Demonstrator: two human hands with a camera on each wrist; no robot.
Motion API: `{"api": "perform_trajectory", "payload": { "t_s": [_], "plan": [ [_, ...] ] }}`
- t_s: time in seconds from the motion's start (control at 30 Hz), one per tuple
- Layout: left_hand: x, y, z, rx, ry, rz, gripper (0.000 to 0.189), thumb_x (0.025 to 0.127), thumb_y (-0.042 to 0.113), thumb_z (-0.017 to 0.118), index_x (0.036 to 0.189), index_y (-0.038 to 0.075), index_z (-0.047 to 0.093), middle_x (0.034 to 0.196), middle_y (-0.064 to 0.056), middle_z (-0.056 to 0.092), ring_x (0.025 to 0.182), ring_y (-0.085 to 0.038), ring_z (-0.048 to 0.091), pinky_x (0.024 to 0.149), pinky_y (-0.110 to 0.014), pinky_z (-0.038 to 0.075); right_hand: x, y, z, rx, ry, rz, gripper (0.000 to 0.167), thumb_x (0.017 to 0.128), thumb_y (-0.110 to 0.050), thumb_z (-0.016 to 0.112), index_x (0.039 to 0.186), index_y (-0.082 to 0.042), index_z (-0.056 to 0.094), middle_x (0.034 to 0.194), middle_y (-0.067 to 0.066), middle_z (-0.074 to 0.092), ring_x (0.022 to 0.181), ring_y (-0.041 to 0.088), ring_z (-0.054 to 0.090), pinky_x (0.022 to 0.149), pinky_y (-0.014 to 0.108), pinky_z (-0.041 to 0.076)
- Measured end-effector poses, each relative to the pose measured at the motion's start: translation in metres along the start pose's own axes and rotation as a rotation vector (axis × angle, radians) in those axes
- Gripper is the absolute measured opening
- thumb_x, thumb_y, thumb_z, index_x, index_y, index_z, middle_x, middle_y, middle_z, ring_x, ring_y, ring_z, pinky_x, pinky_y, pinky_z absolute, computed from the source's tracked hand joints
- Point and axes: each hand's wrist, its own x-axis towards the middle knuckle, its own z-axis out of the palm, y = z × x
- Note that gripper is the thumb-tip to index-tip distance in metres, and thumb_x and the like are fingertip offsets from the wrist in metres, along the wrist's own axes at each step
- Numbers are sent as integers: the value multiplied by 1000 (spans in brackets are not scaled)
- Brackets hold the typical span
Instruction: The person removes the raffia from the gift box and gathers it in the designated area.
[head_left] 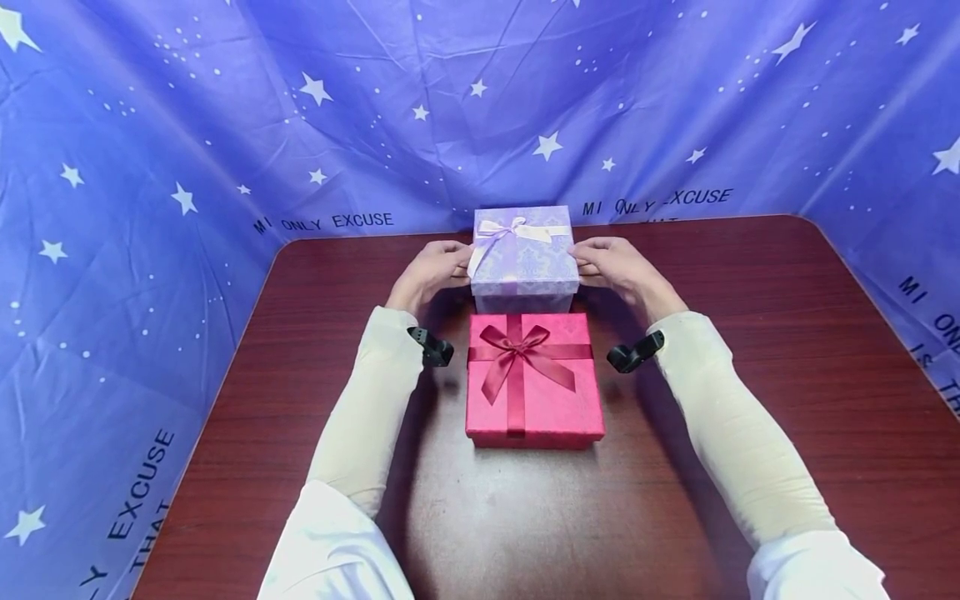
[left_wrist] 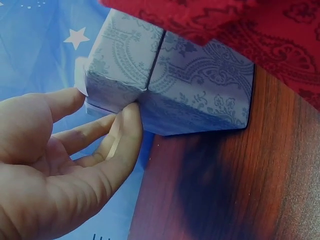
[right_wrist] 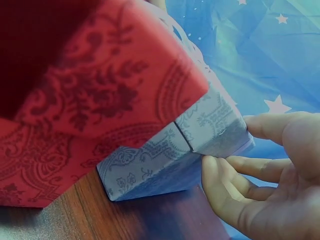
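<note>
A lavender gift box with a damask pattern and a pale ribbon bow stands at the table's back edge, its lid (head_left: 536, 265) on top of its base (head_left: 522, 303). My left hand (head_left: 433, 271) pinches the lid's left side, thumb near the top edge and fingers under the rim. On the opposite side my right hand (head_left: 621, 268) pinches the lid in the same way. Both wrist views show the lid rim meeting the lavender base (left_wrist: 200, 85) at a dark seam. Directly in front stands a closed red gift box (head_left: 555, 408) with a dark red ribbon bow (head_left: 517, 346), untouched by either hand.
The dark reddish wooden table (head_left: 315, 333) reaches out on both sides of the boxes. A blue star-printed cloth (head_left: 420, 150) hangs close behind the lavender box and along both sides. Black wrist cameras (head_left: 431, 346) sit on both sleeves, beside the red box.
</note>
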Motion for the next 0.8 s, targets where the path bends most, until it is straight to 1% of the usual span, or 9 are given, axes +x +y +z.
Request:
{"api": "perform_trajectory", "payload": {
  "t_s": [0.13,0.37,0.43,0.53,0.6,0.7,0.8],
  "plan": [
    [-1,1,1,0,10,8,33,99,18,51,124,-3,56,97,-8,57,81,-14,58,91,-36,54,-1,-1,0,2,15,1,40,98,-18,54,129,6,45,79,-8,66,75,3,65,70,19,57],
    [-3,5,1,-6,21,15,32,99,15,51,125,-4,55,94,-8,56,79,-14,57,98,-43,50,-4,-5,1,-11,40,-15,41,97,-18,54,129,6,44,79,-8,66,74,3,65,70,19,57],
    [-4,7,1,-4,24,21,33,99,15,51,125,-4,55,94,-7,56,79,-14,57,96,-41,51,-5,-7,2,-11,44,-24,42,97,-18,55,130,6,44,79,-8,65,74,3,64,70,19,57],
    [-4,9,-1,-3,23,31,33,99,16,50,126,-4,54,95,-7,56,80,-13,58,85,-31,55,-6,-10,2,-7,53,-38,41,97,-19,55,129,6,45,78,-7,65,73,4,64,70,19,57],
    [-6,11,-1,-5,20,41,34,100,16,49,127,-4,54,96,-7,57,80,-12,58,78,-26,55,-7,-13,3,-2,56,-47,43,97,-19,55,130,7,44,79,-7,65,73,4,64,69,19,57],
    [-8,16,-3,-16,21,56,35,99,17,50,128,-3,54,96,-7,58,79,-12,60,76,-25,56,-10,-19,3,-5,69,-61,46,96,-19,56,132,7,43,80,-6,65,75,4,65,72,20,57],
    [-11,24,-4,-35,41,76,35,98,19,54,128,0,55,95,-6,59,77,-12,60,80,-29,56,-14,-27,2,-15,82,-87,51,95,-21,59,135,6,42,85,-6,64,77,5,65,73,20,57]
  ]
}}
